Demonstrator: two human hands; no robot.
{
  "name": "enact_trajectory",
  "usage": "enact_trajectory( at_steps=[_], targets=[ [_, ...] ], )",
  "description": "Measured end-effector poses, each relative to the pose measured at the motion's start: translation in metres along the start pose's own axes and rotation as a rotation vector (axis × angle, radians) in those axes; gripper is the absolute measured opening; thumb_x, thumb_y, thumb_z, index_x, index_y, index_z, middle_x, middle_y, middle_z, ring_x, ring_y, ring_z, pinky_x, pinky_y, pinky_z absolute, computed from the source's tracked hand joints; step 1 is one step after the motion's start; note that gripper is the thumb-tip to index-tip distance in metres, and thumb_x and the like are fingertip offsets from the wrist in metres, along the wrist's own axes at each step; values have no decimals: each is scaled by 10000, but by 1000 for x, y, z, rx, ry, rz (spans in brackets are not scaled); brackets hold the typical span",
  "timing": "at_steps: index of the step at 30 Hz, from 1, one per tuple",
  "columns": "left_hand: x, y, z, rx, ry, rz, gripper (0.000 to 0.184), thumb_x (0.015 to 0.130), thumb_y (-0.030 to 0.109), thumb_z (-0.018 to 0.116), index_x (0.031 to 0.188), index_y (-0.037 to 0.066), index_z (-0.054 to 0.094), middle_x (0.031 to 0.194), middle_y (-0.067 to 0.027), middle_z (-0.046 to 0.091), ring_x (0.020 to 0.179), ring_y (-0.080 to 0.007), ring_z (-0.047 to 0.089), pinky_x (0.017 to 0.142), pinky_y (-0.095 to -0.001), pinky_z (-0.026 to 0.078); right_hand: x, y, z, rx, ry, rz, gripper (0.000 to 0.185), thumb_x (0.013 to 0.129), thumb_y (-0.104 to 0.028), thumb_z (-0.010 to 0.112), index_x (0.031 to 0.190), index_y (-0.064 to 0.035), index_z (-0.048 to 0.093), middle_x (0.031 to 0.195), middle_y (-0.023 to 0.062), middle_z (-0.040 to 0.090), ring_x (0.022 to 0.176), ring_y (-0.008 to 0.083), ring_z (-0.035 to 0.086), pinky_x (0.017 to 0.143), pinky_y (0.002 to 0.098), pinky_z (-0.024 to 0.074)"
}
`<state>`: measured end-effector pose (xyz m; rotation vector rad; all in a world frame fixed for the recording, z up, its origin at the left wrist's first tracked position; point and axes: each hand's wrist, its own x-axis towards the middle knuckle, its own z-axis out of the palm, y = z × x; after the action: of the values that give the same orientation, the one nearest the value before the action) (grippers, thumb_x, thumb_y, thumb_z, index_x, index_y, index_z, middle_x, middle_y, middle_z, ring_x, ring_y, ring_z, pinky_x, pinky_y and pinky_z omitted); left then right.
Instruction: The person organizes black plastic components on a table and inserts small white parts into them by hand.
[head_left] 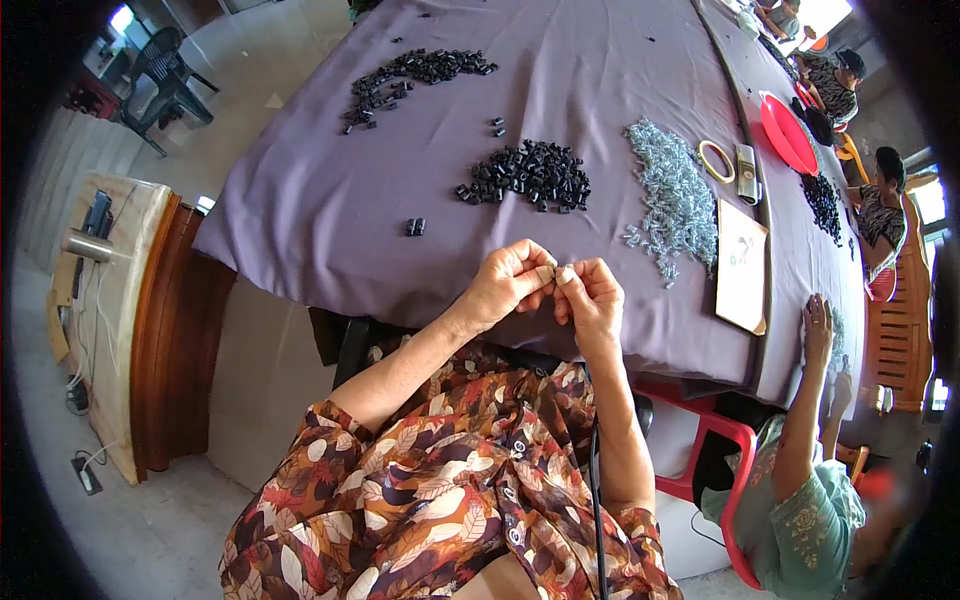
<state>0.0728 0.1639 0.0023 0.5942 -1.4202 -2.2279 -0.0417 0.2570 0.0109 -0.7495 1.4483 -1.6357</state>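
1 tiny part [555, 273] is pinched by left hand [508, 279] and right hand [597, 302], while black bits [530, 176] at 12 o'clock and clear bits [672, 190] at 2 seemingly remain, finished ones untellable.

Near counter [290, 190] quantities
Black part heaps [535, 178]: two; translucent part heap [672, 190]: one; yellow ring [702, 158]: one; rectangular board [741, 275]: one.

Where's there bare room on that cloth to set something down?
Bare cloth lies left of the black bits nearest the front edge, below the far black pile; also beyond the near black heap, right of the far black pile. The right is crowded: clear pieces, a yellow ring, a pale board.
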Motion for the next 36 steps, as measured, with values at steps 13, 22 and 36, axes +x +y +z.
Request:
enact_trajectory(
  at_steps=[13, 22, 36],
  targets=[
    [0, 1, 1, 37, -44, 5, 71, 893, 129, 534, 875, 62, 519, 686, 10, 547, 531, -33, 469, 433, -156, 342, 1, -2, -5, 149, -29, 140, 145, 879, -127, 547, 798, -22, 489, 615, 36, 531, 442, 66, 438, 387, 184, 342],
    [1, 0, 3, 36, 6, -21, 65, 883, 109, 546, 877, 57, 508, 695, 7, 552, 532, -34, 465, 431, -158, 335, -4, 2, 4, -264, 132, -115, 51, 842, -58, 583, 824, -14, 565, 636, 2, 567, 499, 35, 465, 432, 175, 387],
    [4, -5, -1, -30, 9, 35, 33, 896, 69, 504, 893, 36, 506, 709, 0, 535, 520, -45, 466, 437, -172, 353, -4, -1, 7, -127, 118, -77, 107, 840, -31, 573, 933, 24, 579, 733, 40, 604, 577, 57, 521, 508, 194, 445]
  ],
)
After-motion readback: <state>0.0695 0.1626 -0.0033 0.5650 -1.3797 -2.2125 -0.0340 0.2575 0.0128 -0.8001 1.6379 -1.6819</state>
